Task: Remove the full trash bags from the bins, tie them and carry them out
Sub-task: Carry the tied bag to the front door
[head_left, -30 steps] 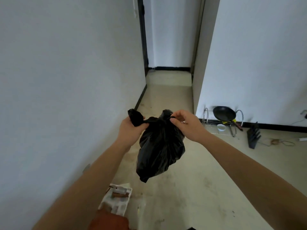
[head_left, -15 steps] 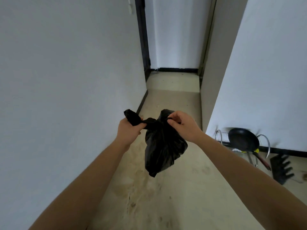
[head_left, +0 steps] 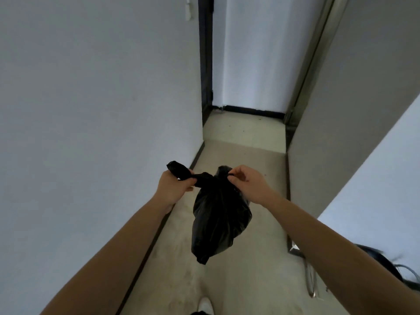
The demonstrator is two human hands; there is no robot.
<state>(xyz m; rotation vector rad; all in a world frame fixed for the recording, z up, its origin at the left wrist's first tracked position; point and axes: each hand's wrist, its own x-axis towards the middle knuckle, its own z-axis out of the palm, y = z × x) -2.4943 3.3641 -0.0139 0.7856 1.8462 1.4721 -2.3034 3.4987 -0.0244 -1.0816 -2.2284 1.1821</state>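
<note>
A small black trash bag (head_left: 219,220) hangs in the air in front of me, its neck twisted into a knot at the top. My left hand (head_left: 173,187) grips one twisted end of the bag's neck, which sticks out to the upper left. My right hand (head_left: 248,186) pinches the other end of the neck on the right of the knot. The bag's body dangles free below both hands, above the floor.
A narrow hallway runs ahead between a white wall (head_left: 102,110) on the left and a wall corner (head_left: 318,155) on the right, ending at a dark door frame (head_left: 205,64). A metal rack (head_left: 312,280) with a dark pan sits at the lower right. My white shoe (head_left: 205,304) shows at the bottom.
I have walked forward into the hallway; the rack and pan slid to the lower right edge. Both hands keep hold of the bag's neck ends, pulled slightly further apart.
</note>
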